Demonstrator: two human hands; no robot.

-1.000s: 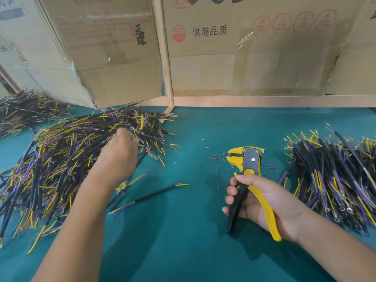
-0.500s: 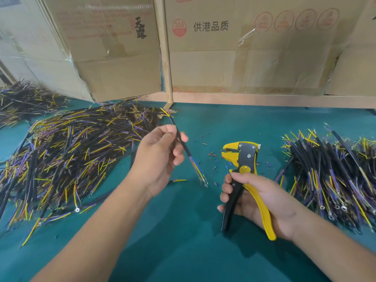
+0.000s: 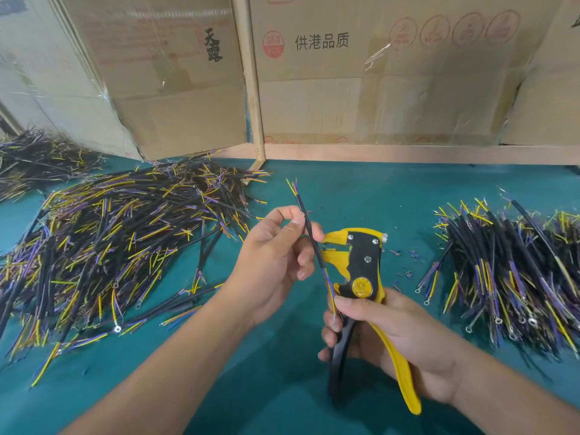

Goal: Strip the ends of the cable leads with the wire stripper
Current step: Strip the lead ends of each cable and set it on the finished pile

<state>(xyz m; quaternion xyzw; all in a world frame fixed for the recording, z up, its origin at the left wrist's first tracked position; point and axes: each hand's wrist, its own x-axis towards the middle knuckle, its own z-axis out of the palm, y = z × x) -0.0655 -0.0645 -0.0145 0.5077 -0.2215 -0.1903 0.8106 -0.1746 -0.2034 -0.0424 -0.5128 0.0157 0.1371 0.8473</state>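
Both hands are raised over the teal tabletop (image 3: 361, 196), close together near the middle of the view. The left hand (image 3: 276, 262) pinches a single black-sheathed cable (image 3: 310, 237) between thumb and fingertips, holding it steeply slanted so that its upper end, with short yellow, purple and red leads fanned out, points away toward the cardboard, while its lower coloured leads run down in front of the tool and reach the right hand's forefinger. The right hand (image 3: 395, 337) is curled round the handles of a yellow and black wire stripper (image 3: 361, 271), one yellow handle lying across the palm and one black handle under the fingers; the tool's head points up and to the left, just beside the left hand's fingers, and the cable crosses in front of its mouth. Whether the leads sit inside the tool cannot be told. A large loose heap of black cables with yellow and purple leads (image 3: 119, 246) spreads over the left of the tabletop, and a tidier pile of similar cables with ring terminals (image 3: 514, 271) lies at the right. Tiny bits of coloured insulation (image 3: 405, 262) are scattered near the tool. Brown cardboard boxes (image 3: 392, 89) printed with characters stand along the back edge.
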